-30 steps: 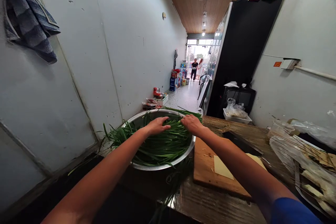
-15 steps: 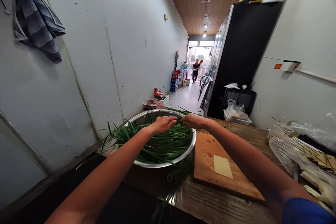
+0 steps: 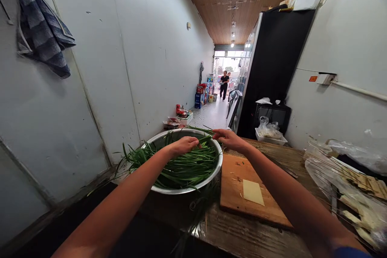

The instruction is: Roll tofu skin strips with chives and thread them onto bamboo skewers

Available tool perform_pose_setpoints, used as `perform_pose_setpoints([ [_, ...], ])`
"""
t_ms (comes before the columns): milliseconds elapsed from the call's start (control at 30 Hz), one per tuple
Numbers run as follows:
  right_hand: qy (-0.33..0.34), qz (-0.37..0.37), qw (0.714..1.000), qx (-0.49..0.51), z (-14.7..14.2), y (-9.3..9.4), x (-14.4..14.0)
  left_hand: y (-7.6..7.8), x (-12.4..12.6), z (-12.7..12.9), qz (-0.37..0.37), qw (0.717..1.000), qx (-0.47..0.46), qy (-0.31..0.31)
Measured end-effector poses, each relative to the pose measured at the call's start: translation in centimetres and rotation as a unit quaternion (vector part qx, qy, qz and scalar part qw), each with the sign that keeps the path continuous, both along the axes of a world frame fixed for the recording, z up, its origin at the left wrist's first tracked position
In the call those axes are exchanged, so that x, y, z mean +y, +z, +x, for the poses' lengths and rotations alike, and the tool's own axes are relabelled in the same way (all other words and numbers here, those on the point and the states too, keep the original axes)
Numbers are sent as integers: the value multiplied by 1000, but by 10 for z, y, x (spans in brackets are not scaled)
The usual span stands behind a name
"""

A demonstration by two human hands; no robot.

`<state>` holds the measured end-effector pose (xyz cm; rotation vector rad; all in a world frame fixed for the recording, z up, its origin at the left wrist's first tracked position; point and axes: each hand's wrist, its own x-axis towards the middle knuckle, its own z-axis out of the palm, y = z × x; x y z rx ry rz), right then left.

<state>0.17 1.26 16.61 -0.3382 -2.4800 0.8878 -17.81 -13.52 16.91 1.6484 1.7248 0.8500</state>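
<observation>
A wide metal bowl [image 3: 219, 168] is heaped with long green garlic chives [image 3: 190, 167], some hanging over its left rim. Over the bowl's far side, my left hand [image 3: 185, 145] is closed, with a small bunch of chives at its fingertips. My right hand [image 3: 229, 138] is at the bowl's far right rim, fingers bent together on the tips of that bunch. The bunch runs across the short gap between both hands. Right of the bowl lies a wooden cutting board [image 3: 231, 195] bearing a pale yellow square sheet [image 3: 253, 192] and small scraps.
Plastic bags [image 3: 356, 181], thin skewers and pale flat pieces cover the table's right side. A knife-like dark blade [image 3: 284, 167] lies behind my right forearm. Loose greens hang near the table's front edge. Farther off are a white bin [image 3: 270, 137], stacked boxes [image 3: 199, 98] and a person [image 3: 224, 84] in the aisle.
My hands have moved slightly apart, and the right fingers are more lifted. The view has tilted up and shifted a little. The person in the aisle is nearer.
</observation>
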Motion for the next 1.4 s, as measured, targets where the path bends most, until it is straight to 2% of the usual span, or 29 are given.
perform_pose_setpoints([
  [67, -36, -34, 997, 54, 3, -20, 2, -2, 0, -3, 3, 1000, -25, 3],
  [167, -62, -16, 993, 102, -2, -48, -6, -3, 0, -3, -4, 999, -50, -3],
  [300, -90, -5, 984, 152, -20, -65, -24, -2, 0, 1, -13, 997, -74, -21],
  [433, -78, 0, 985, 154, -28, -62, -34, -3, 0, 1, -23, 995, -90, -34],
  [600, -65, -13, 986, 155, -23, -57, -37, -4, -1, -2, -39, 995, -90, -34],
  [700, -79, -44, 982, 163, -21, -54, -37, -4, -2, -2, -52, 993, -99, -34],
  [833, -110, -154, 969, 156, -22, -49, -37, -1, -4, 1, -61, 990, -119, -41],
  [967, -85, -314, 931, 164, -26, -43, -40, 2, -5, 2, -70, 991, -110, -41],
  [1100, -64, -377, 905, 184, -26, -40, -43, 2, -5, 2, -75, 991, -104, -41],
  [1200, -66, -389, 900, 184, -26, -41, -43, 1, -6, 2, -78, 991, -103, -38],
  [1300, -76, -370, 910, 171, -26, -44, -39, 1, -7, 2, -81, 990, -106, -39],
  [1367, -102, -323, 928, 156, -26, -45, -36, 0, -7, 1, -84, 990, -107, -41],
  [1400, -127, -275, 940, 156, -24, -45, -35, 0, -7, 1, -84, 990, -107, -40],
])
